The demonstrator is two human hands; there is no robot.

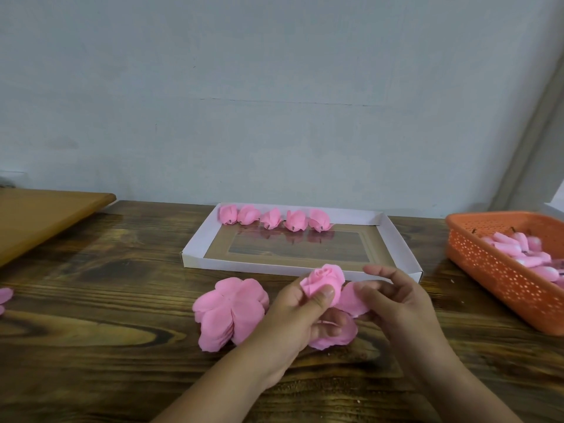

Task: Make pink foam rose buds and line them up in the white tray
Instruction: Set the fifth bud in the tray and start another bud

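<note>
No readable text, labels, brands, numbers or signs showing anywhere in the view.
</note>
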